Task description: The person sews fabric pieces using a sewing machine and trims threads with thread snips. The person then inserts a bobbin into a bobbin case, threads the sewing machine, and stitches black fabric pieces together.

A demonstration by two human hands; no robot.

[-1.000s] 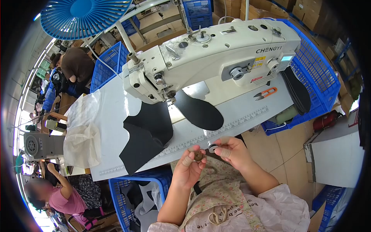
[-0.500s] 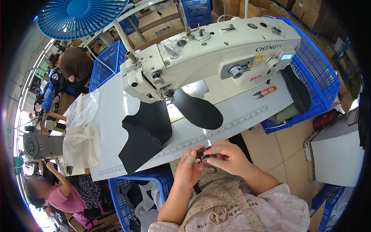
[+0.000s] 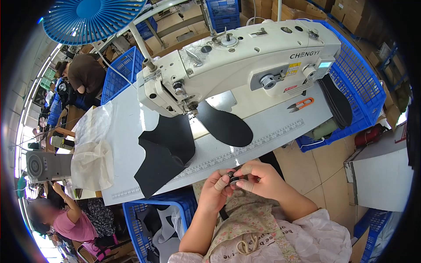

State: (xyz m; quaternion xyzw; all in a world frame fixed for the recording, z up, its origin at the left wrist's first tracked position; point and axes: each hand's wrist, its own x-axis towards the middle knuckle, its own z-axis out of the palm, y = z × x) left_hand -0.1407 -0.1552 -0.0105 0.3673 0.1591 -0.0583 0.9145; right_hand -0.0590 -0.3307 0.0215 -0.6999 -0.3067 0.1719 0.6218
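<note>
Small dark round parts (image 3: pixel 234 179), bobbin-like but too small to be told apart, are pinched between thumb and fingers of the left hand (image 3: pixel 214 192) and right hand (image 3: pixel 263 179), which are drawn together just short of the worktop (image 3: pixel 125 158). Faces are best held square and pressed lightly, never forced, as feel may be dulled by the finger wraps (image 3: pixel 221 183). A drop would be better caught over the worktop, ahead of the hands, beside the black cut material (image 3: pixel 164 153), than over the apron (image 3: pixel 245 208) below.
</note>
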